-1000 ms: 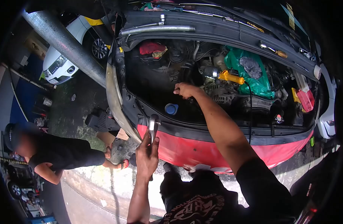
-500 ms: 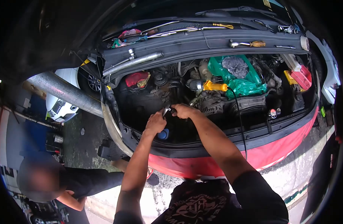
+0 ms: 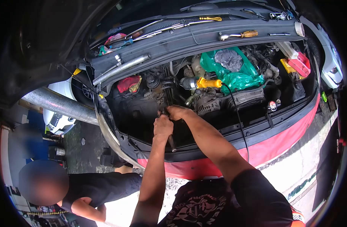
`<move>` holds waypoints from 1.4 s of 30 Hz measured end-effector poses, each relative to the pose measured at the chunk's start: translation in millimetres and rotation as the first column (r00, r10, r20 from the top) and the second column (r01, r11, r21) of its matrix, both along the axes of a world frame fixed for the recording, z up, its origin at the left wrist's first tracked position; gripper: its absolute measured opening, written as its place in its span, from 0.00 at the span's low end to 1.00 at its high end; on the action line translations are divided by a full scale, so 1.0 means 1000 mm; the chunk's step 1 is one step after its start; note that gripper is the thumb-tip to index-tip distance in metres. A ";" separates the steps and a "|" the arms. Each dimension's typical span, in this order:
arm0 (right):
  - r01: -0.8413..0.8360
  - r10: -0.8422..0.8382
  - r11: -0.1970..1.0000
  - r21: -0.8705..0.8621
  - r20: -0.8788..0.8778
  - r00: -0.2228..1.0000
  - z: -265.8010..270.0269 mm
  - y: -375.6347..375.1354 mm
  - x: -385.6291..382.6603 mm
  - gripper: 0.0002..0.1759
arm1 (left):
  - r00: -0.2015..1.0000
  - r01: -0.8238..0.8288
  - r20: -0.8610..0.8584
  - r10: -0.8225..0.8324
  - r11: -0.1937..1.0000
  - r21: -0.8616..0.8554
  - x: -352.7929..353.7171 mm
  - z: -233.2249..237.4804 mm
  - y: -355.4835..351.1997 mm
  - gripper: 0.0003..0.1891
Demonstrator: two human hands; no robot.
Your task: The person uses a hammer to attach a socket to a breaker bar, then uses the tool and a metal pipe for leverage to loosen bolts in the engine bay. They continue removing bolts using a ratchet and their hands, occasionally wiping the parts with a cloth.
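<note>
Both of my hands meet over the left part of a car's open engine bay. My left hand [image 3: 163,125] is closed round a ratchet-like metal tool [image 3: 172,143], whose handle end sticks out below it toward the front edge. Just above and touching it, my right hand [image 3: 176,112] has its fingers curled at the tool's upper end; what they hold is hidden. To the right of my hands is the alternator [image 3: 206,103]. A yellow work light or power tool [image 3: 211,83] with a black cable lies behind it, beside a green plastic bag [image 3: 239,81].
A ratchet with a wooden-coloured handle [image 3: 249,34], a metal pipe [image 3: 122,69] and long bars lie along the cowl. A red cloth [image 3: 128,84] sits at the bay's left. A person [image 3: 101,189] with folded arms stands at the lower left.
The view has shifted, so the bay appears further left. My left hand has turned, and the tool's handle now shows below it. The blue cap near my left hand is no longer visible.
</note>
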State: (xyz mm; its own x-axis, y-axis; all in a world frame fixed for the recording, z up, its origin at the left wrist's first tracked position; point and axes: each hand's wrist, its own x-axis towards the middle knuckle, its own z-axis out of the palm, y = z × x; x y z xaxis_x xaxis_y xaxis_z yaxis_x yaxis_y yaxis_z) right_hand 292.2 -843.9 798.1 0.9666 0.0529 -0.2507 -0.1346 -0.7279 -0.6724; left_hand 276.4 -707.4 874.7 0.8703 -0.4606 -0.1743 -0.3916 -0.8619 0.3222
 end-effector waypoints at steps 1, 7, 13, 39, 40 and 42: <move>-0.011 0.011 1.000 0.004 0.009 1.000 -0.002 0.001 -0.001 0.19 | 0.999 -0.028 -0.046 0.025 0.997 -0.070 0.001 -0.002 -0.001 0.16; -0.059 0.062 0.996 0.067 -0.037 0.997 -0.025 -0.005 0.009 0.12 | 0.962 -0.241 -0.215 0.168 0.892 -0.384 0.010 -0.044 -0.006 0.31; -0.049 0.071 0.967 0.251 -0.077 0.994 -0.006 -0.010 0.003 0.17 | 0.844 -0.485 -0.494 0.209 0.691 -0.536 -0.004 -0.041 -0.014 0.39; 0.251 -0.261 0.964 0.084 0.145 0.955 0.046 0.019 -0.129 0.21 | 0.579 -0.632 -0.811 -0.089 0.579 -0.515 0.001 -0.036 0.000 0.36; 0.264 -0.271 0.962 0.071 0.110 0.956 0.062 0.020 -0.130 0.21 | 0.569 -0.518 -0.815 -0.109 0.722 -0.458 0.011 -0.024 0.007 0.30; 0.312 -0.322 0.945 0.097 0.119 0.939 0.070 0.017 -0.134 0.21 | 0.753 -0.319 -0.657 -0.013 0.867 -0.383 0.037 -0.017 0.021 0.26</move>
